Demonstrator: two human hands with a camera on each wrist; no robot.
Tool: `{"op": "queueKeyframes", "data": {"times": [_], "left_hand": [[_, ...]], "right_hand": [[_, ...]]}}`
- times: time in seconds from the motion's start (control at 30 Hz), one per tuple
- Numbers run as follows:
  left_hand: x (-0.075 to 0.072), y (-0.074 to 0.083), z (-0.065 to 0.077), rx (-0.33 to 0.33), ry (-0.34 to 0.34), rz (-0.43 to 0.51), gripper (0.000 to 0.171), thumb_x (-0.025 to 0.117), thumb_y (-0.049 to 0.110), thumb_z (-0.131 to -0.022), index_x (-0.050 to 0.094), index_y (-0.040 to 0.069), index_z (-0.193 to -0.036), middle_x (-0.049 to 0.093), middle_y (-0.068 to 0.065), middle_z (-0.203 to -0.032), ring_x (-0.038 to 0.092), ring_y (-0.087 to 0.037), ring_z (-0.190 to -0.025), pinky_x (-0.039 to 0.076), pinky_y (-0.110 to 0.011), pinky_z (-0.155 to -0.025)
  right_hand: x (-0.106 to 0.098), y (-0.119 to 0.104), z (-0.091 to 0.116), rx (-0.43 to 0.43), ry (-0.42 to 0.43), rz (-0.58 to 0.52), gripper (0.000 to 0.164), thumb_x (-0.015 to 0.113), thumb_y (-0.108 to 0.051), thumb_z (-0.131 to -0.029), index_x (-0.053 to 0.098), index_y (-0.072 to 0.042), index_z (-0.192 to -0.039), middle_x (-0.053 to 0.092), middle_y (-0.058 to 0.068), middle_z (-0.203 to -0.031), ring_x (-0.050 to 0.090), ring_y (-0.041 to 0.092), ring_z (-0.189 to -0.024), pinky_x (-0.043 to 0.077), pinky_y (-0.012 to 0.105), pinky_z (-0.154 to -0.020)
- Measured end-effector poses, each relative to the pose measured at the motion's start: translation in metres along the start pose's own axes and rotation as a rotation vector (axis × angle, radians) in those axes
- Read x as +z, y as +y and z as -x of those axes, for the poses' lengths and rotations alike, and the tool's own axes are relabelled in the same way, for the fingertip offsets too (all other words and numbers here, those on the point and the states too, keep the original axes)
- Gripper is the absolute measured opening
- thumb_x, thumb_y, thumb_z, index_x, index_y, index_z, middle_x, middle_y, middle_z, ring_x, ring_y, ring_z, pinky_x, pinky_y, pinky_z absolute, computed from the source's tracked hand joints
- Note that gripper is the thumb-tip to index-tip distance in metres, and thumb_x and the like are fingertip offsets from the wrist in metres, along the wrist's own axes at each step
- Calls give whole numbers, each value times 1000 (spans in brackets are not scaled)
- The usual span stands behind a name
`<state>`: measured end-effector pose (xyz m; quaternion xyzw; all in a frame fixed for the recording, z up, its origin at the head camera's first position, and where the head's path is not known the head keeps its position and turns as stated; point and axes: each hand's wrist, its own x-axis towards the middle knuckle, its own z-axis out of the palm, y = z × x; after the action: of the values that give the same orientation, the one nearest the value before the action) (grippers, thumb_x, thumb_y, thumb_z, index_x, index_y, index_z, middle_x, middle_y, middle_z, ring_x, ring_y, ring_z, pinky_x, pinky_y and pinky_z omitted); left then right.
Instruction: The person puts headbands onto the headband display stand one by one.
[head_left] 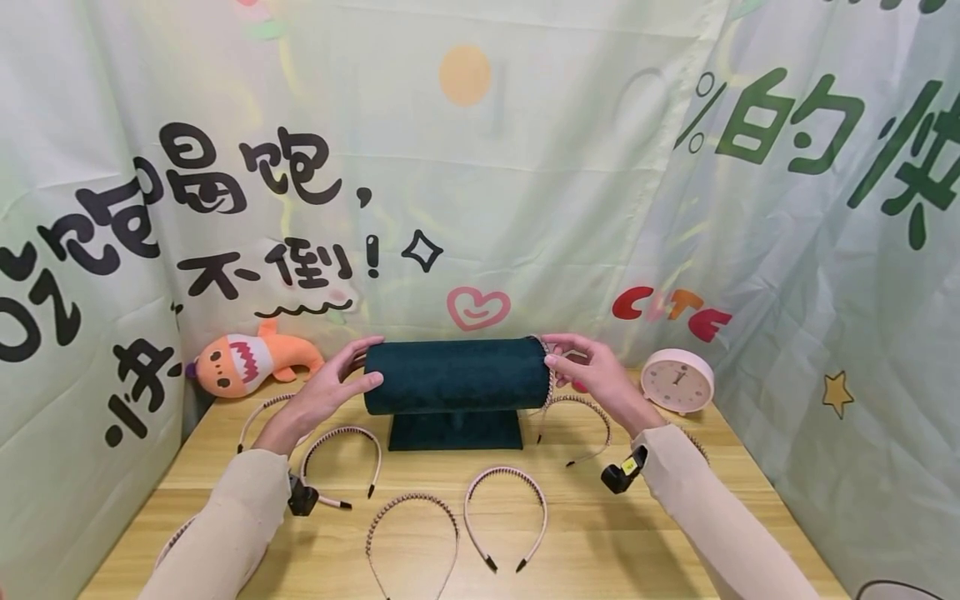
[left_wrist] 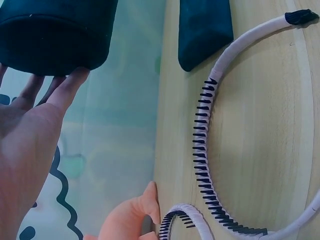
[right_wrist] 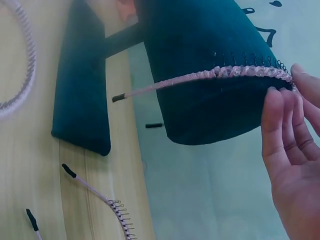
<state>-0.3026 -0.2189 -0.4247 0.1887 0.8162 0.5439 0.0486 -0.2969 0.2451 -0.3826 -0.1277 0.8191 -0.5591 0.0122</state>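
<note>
A dark green velvet headband stand point(head_left: 457, 375), a horizontal roll on a flat base point(head_left: 455, 432), stands at the back of the table. A pink beaded headband point(right_wrist: 240, 71) with small wire teeth lies around the roll close to its right end, its black-tipped leg hanging free below. My right hand point(head_left: 596, 375) pinches this headband at its top between thumb and fingers. At the roll's other end, my left hand point(head_left: 326, 396) touches the rim with nearly straight fingers; the left wrist view shows the fingertips against the round end face point(left_wrist: 45, 47).
Several headbands lie on the wooden table, among them one point(head_left: 506, 471) in front of the stand, a beaded one point(head_left: 412, 497) and one point(head_left: 341, 431) by the left forearm. An orange plush toy point(head_left: 243, 362) sits back left, a round clock point(head_left: 677, 381) back right. Printed curtains surround the table.
</note>
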Motion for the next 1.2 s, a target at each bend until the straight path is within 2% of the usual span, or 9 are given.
{"op": "queueKeyframes", "data": {"times": [0.1, 0.23, 0.33, 0.5, 0.63, 0.77, 1.2], "left_hand": [[0, 0, 0, -1, 4, 2, 67, 66, 39, -110, 36, 31, -169, 20, -12, -182, 18, -47, -166, 21, -74, -130], [0, 0, 0, 5, 2, 9, 67, 67, 39, -109, 36, 31, -169, 20, -11, -182, 18, -47, -167, 20, -74, -131], [1, 0, 0, 14, -1, 14, 67, 67, 38, -110, 37, 31, -169, 20, -10, -182, 19, -46, -167, 19, -73, -131], [0, -1, 0, 24, 1, 9, 66, 66, 37, -110, 37, 30, -169, 21, -11, -182, 19, -47, -166, 19, -74, -131], [0, 0, 0, 21, -3, 9, 67, 66, 37, -110, 36, 29, -169, 20, -12, -182, 18, -47, -166, 18, -74, -131], [-1, 0, 0, 8, -1, 18, 67, 67, 39, -110, 37, 31, -169, 20, -11, -182, 18, -46, -167, 19, -74, -131], [-1, -1, 0, 11, -1, 15, 68, 66, 37, -110, 35, 29, -170, 21, -12, -181, 19, -47, -166, 20, -74, -130]], "right_hand": [[3, -1, 0, -14, 14, 4, 46, 74, -35, -106, 67, -17, -148, 64, 4, -108, 68, 19, -85, 52, 27, -70], [2, 1, 4, -50, 16, 18, 46, 69, -36, -109, 65, -17, -150, 65, 8, -115, 69, 22, -95, 57, 28, -81], [0, 4, 7, -72, 6, 12, 46, 66, -37, -111, 62, -19, -153, 66, 10, -132, 69, 27, -112, 59, 32, -95], [-2, 10, 8, -111, -36, 34, 50, 67, -36, -110, 58, -24, -158, 54, 5, -163, 55, 33, -146, 54, 53, -110], [-2, 12, 7, -153, -86, 46, 50, 67, -34, -110, 57, -27, -159, 44, -4, -173, 37, 31, -162, 42, 68, -120], [0, 11, 5, -170, -115, 30, 47, 68, -34, -110, 60, -30, -156, 42, -7, -174, 30, 26, -166, 33, 69, -127], [9, 8, 0, -163, -111, 2, 46, 70, -31, -109, 61, -26, -154, 44, -4, -173, 32, 28, -165, 30, 68, -130]]}}
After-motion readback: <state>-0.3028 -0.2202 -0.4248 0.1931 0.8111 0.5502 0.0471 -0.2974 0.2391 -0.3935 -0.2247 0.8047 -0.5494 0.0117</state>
